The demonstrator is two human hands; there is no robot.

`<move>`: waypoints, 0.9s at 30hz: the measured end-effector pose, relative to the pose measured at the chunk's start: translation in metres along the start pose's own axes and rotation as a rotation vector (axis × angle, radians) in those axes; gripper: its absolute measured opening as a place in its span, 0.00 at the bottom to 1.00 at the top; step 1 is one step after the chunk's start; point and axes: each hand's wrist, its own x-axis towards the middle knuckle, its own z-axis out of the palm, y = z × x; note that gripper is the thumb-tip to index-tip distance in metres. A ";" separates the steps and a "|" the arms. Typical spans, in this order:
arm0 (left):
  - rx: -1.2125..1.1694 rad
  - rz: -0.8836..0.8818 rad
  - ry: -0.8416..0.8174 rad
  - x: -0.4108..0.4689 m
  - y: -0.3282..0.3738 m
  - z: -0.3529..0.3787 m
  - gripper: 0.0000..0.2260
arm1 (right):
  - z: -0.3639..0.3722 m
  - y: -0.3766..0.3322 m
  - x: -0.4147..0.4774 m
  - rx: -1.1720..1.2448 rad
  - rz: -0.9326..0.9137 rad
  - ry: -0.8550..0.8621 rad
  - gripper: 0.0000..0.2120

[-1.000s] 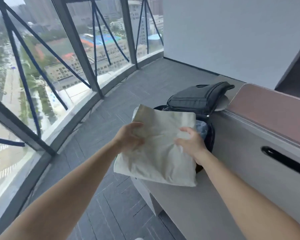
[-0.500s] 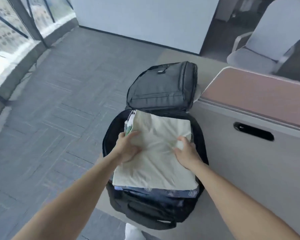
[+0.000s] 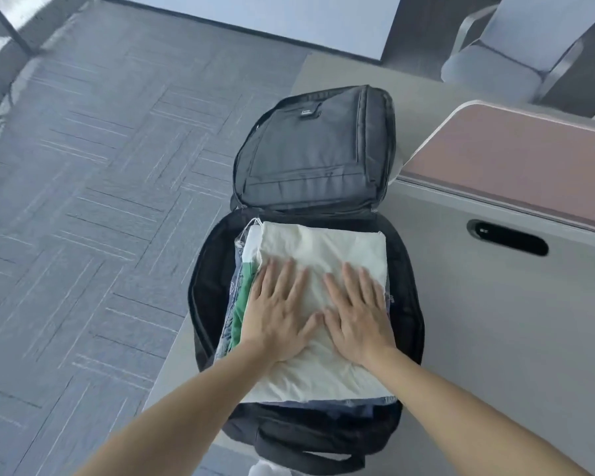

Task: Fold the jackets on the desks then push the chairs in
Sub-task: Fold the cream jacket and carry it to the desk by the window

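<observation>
Two hands flat on the cream jacket: left hand and right hand lie side by side, thumbs almost meeting. The fingers are straight and spread, pressing down and gripping nothing. The jacket is folded into a neat rectangle and lies on top of a stack of clothes inside the open black backpack. A green garment and something blue and patterned peek out along the stack's left edge. The backpack's lid is flipped right back, away from the person, with its inner pocket facing up. The bag lies on the grey table, its near handle hanging over the front edge. Hard against the bag's right side is a grey panel with a dark slot and a dusty-pink top. Beyond that panel, well apart, is a pale grey chair. Off to the left, grey carpet tiles run up to a white wall.
</observation>
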 end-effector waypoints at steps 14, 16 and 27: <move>-0.279 -0.024 0.397 0.071 -0.048 -0.065 0.24 | -0.139 0.062 0.137 0.377 0.095 0.457 0.22; -0.270 -0.099 0.376 0.111 -0.057 -0.088 0.25 | -0.172 0.069 0.180 0.349 0.127 0.396 0.23; -0.577 -0.768 -0.059 0.285 -0.108 -0.124 0.34 | -0.221 0.090 0.320 0.567 0.441 0.169 0.30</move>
